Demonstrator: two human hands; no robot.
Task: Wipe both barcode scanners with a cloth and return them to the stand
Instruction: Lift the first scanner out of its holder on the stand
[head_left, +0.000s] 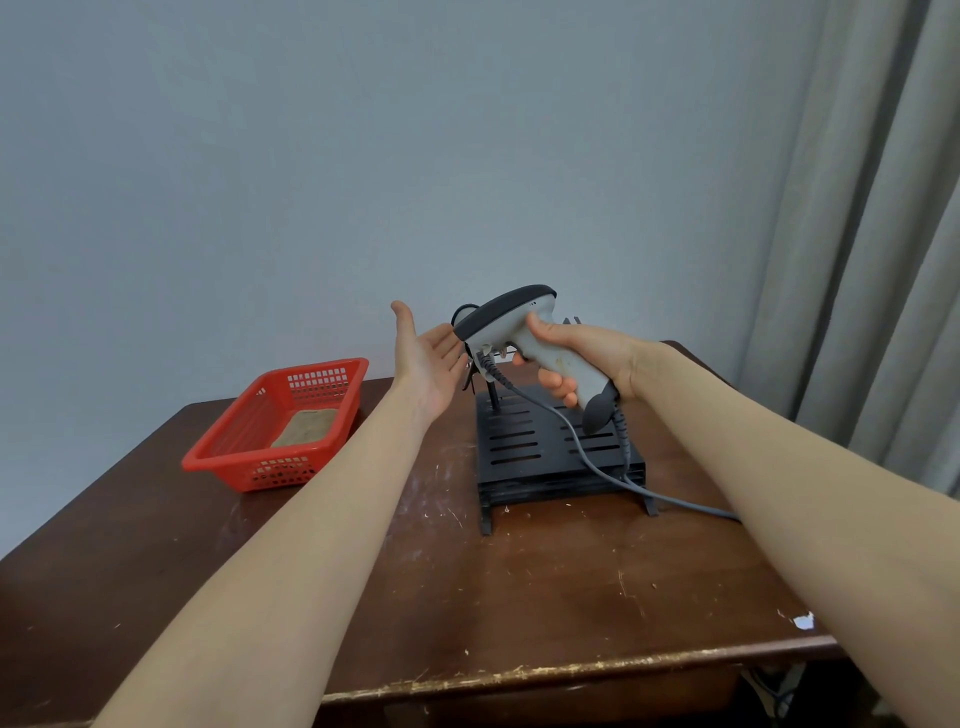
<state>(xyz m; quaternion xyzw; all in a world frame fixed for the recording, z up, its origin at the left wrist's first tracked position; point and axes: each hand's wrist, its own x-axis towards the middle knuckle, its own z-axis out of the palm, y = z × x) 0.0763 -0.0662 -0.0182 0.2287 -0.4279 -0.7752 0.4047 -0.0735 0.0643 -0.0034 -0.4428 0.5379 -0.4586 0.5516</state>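
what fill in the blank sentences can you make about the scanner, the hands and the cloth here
1. The right hand grips the scanner by its ____.
2. The cloth lies in the ____ basket.
3. The left hand is ____, with straight fingers, beside the scanner's head.

Missing words: handle; red; open

Both bare forearms reach forward from the lower corners and draw toward each other. The left hand (427, 364) is flat and open, palm turned toward the other hand, thumb pointing up, fingertips right at the nose of the scanner (501, 314). The right hand (587, 353) wraps the scanner's handle, fingers (560, 385) curled underneath, thumb up near its neck.
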